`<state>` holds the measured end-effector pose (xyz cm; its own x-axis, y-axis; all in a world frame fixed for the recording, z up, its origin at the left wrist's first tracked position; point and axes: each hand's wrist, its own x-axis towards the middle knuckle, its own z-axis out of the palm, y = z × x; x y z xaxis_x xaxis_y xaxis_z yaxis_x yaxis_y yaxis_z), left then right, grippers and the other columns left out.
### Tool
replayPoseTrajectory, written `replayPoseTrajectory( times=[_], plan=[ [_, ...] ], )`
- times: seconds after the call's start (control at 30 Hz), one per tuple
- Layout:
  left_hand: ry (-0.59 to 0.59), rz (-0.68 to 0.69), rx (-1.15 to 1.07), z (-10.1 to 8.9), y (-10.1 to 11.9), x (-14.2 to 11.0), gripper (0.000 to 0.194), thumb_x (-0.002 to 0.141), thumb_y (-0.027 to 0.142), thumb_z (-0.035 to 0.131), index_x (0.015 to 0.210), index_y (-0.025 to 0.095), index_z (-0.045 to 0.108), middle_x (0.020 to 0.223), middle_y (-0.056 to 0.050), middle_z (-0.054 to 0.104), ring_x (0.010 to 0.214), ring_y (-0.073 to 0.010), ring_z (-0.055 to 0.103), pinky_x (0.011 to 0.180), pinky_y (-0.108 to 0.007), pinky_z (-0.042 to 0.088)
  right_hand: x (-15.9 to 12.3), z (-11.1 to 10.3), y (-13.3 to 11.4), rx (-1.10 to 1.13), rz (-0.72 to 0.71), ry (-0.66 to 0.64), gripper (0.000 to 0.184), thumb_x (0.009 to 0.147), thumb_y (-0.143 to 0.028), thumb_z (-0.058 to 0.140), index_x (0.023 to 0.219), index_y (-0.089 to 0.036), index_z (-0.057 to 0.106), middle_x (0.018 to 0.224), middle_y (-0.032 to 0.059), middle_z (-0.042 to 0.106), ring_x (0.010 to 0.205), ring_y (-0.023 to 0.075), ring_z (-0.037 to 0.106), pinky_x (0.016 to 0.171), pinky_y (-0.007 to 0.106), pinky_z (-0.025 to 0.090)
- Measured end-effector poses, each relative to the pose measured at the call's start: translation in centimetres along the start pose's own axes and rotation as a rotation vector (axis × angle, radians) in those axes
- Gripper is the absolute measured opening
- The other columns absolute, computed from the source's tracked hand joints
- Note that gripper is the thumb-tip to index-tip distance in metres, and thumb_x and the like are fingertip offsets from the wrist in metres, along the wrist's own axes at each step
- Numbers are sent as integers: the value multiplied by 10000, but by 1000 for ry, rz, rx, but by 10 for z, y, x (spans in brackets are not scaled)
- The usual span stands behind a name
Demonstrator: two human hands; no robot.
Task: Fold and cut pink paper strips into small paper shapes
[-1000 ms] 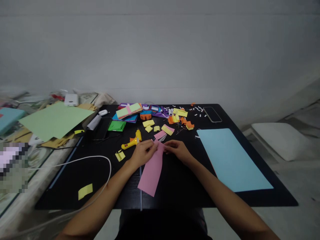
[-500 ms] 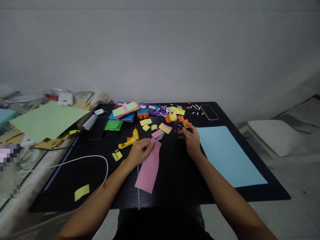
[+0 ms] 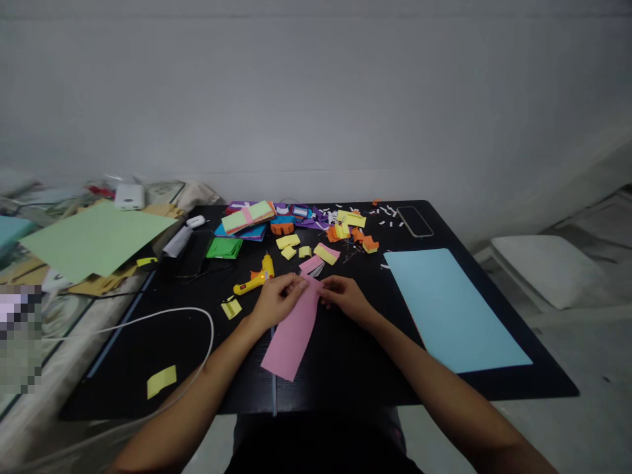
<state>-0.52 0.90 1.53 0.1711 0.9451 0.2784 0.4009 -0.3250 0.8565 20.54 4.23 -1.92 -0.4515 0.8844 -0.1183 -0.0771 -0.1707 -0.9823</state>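
My left hand [image 3: 280,297] pinches the far end of a pink paper strip [image 3: 292,336], which hangs down toward the table's front edge. At the strip's far right corner, my right hand [image 3: 343,296] has its fingers closed on the paper's edge. Just beyond the fingers lie a smaller pink paper piece [image 3: 311,264] and scissors [image 3: 320,270], mostly covered. Left of my left hand rests a yellow glue gun [image 3: 257,280]. A glue stick [image 3: 274,392] lies partly under the strip.
A light blue sheet [image 3: 459,316] covers the table's right side, with a phone [image 3: 415,222] behind it. Folded paper stacks [image 3: 249,217], yellow pieces [image 3: 288,241] and orange scraps [image 3: 369,243] lie at the back. A white cable [image 3: 212,329] loops over my left forearm.
My right hand has moved left and toward me, from beside the orange scraps to the pink strip. The strip's near end has swung slightly left. My left hand stays in place.
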Motion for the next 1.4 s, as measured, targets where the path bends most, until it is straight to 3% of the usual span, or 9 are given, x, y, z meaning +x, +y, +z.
replayPoseTrajectory(
  times=[0.07, 0.13, 0.23, 0.37, 0.5, 0.67, 0.9, 1.27, 1.4],
  plan=[
    [-2, -141, -246, 0, -2, 1, 393, 953, 502, 540, 1142, 180, 665, 782, -25, 677, 608, -127, 578, 574, -239, 424, 0, 1, 1, 16, 5, 32, 363, 685, -437, 857, 845, -151, 699, 662, -5, 684, 535, 109, 594, 538, 252, 501],
    [-13, -284, -513, 1, -3, 4, 520, 934, 573, 528, 1287, 193, 563, 828, -29, 684, 606, -136, 610, 568, -244, 455, 0, 0, 1, 33, 18, 49, 373, 673, -442, 865, 837, -152, 700, 669, 2, 694, 550, 114, 608, 557, 256, 507],
    [-44, -431, -644, 2, -3, 7, 522, 882, 595, 603, 1215, 194, 584, 825, -12, 659, 620, -128, 600, 571, -230, 454, 0, 1, 0, 59, 28, 78, 383, 650, -440, 878, 832, -153, 701, 685, 11, 711, 583, 127, 636, 585, 264, 522],
    [-114, -386, -460, 3, 5, 5, 404, 879, 553, 649, 937, 155, 682, 808, 4, 621, 724, -120, 554, 650, -207, 436, -1, 3, -1, 69, 20, 104, 368, 651, -429, 877, 824, -152, 708, 675, 12, 712, 573, 124, 633, 590, 264, 525],
    [-165, -480, -492, 5, 9, 1, 484, 862, 613, 640, 999, 154, 708, 873, -37, 681, 763, -165, 601, 687, -254, 488, -3, 5, -4, 81, -4, 153, 340, 643, -408, 882, 802, -162, 710, 649, -2, 696, 565, 125, 625, 585, 265, 523],
    [-267, -702, -825, 10, 8, -1, 693, 913, 724, 433, 1099, 119, 716, 1003, -158, 728, 827, -254, 691, 698, -377, 596, -4, 5, -9, 96, -43, 186, 304, 664, -397, 867, 802, -175, 713, 649, -7, 690, 561, 130, 620, 588, 274, 523],
    [-276, -792, -862, 12, 15, 1, 687, 950, 665, 422, 1072, 64, 732, 948, -177, 728, 752, -231, 696, 652, -358, 621, -6, 6, -12, 93, -75, 214, 291, 672, -389, 863, 805, -179, 712, 654, -14, 679, 570, 127, 604, 606, 279, 520],
    [-335, -694, -801, 12, 16, -3, 495, 836, 539, 712, 1072, 105, 687, 875, -119, 711, 722, -211, 710, 647, -348, 621, -8, 3, -12, 76, -90, 150, 316, 680, -426, 859, 813, -184, 705, 652, -6, 687, 568, 134, 600, 602, 281, 512],
    [-426, -690, -792, 10, 19, -4, 470, 768, 444, 809, 1074, 114, 670, 830, -79, 703, 695, -171, 700, 663, -300, 605, -8, 4, -7, 99, -90, 87, 278, 692, -381, 848, 830, -177, 717, 673, 0, 700, 582, 135, 614, 609, 278, 504]
  ],
)
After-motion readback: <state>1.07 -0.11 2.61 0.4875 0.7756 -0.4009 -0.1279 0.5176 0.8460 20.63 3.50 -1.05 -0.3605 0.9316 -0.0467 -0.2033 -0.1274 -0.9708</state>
